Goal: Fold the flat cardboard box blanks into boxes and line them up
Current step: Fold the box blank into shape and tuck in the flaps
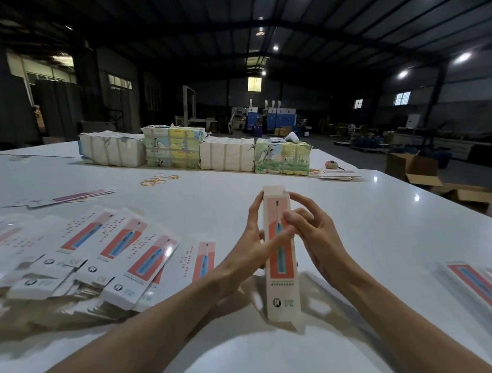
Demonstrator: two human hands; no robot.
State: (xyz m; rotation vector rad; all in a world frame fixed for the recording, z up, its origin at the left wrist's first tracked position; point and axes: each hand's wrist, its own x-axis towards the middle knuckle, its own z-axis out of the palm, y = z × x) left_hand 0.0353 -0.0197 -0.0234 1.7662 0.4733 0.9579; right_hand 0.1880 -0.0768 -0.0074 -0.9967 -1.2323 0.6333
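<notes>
Cardboard box (282, 283), slim and rectangular, sits gripped between left hand (247, 248) and right hand (318, 240).

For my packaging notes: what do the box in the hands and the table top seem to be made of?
Box: thin printed cardboard, seemingly; its open top flap shows a plain matte inside. Table top: smooth glossy white surface, perhaps laminate; it mirrors ceiling lamps.

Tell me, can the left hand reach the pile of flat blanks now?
Likely yes, once freed: the pile of flat blanks lies beside the left hand, nothing between, but that hand holds the box.
</notes>
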